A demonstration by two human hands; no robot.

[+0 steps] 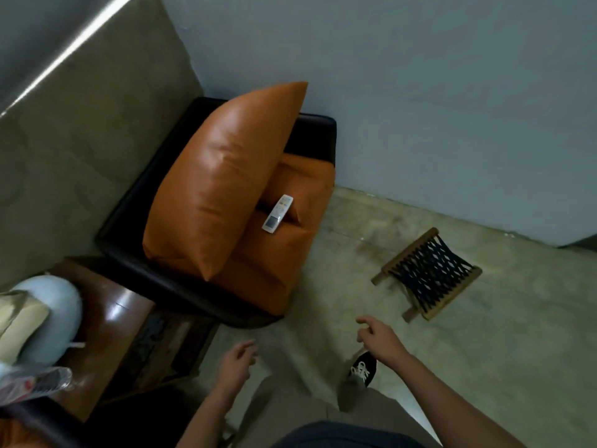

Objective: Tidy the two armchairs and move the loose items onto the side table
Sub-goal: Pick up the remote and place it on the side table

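An armchair with a black frame (129, 218) and orange leather cushions stands in the corner. Its large back cushion (219, 176) leans forward and askew over the seat (284, 253). A white remote control (277, 213) lies on the seat beside that cushion. A brown wooden side table (113, 321) stands left of the chair, holding a pale blue rounded object (55, 318), a beige item (19, 318) and a clear plastic package (35, 381). My left hand (237, 362) and my right hand (379, 339) hover in front of the chair, both holding nothing, fingers loosely apart.
A small wooden stool with black woven webbing (428, 274) stands on the concrete floor to the right. Grey walls close the corner behind the chair. The edge of a second orange armchair (19, 431) shows at bottom left. My shoe (361, 370) is on the floor.
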